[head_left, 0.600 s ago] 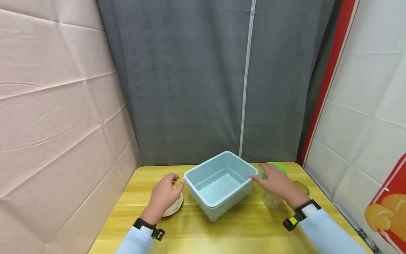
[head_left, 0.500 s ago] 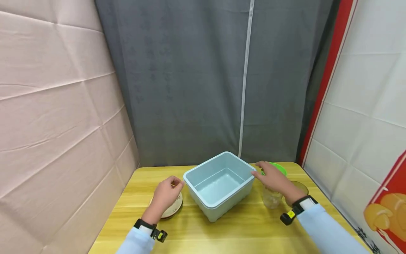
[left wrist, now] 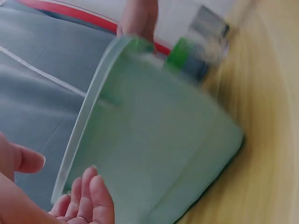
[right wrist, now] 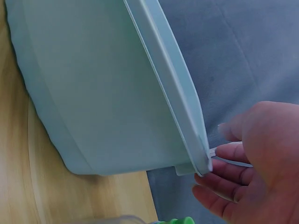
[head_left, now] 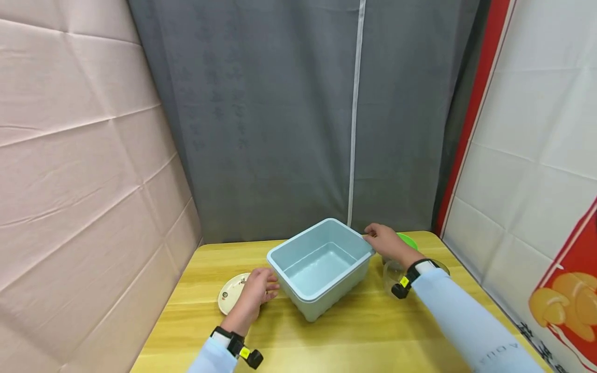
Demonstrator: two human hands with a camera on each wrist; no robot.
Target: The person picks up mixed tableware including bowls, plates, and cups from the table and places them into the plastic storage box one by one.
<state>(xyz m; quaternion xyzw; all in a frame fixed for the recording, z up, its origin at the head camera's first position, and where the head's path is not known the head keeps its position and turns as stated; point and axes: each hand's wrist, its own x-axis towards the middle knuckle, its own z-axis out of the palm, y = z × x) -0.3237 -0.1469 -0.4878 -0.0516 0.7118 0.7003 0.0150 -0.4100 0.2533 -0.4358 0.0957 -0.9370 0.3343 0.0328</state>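
A pale blue plastic bin with a rounded rim stands turned at an angle on the table. My left hand is beside the bin's left side. In the left wrist view its fingers are gently bent and the thumb stands apart; whether they touch the bin wall cannot be told. My right hand reaches to the bin's far right corner. Its fingertips are at the rim's corner in the right wrist view, while the thumb is held away from the rim.
A white plate with small printed marks lies left of the bin, partly behind my left hand. Right of the bin are a clear jar with a green top and a clear glass-like vessel, both partly covered by my right arm. Behind the wooden table hangs a grey curtain.
My left hand has moved right and downward off the plate, uncovering more of it. My right hand has shifted to the bin's far right corner. The bin keeps nearly the same place.
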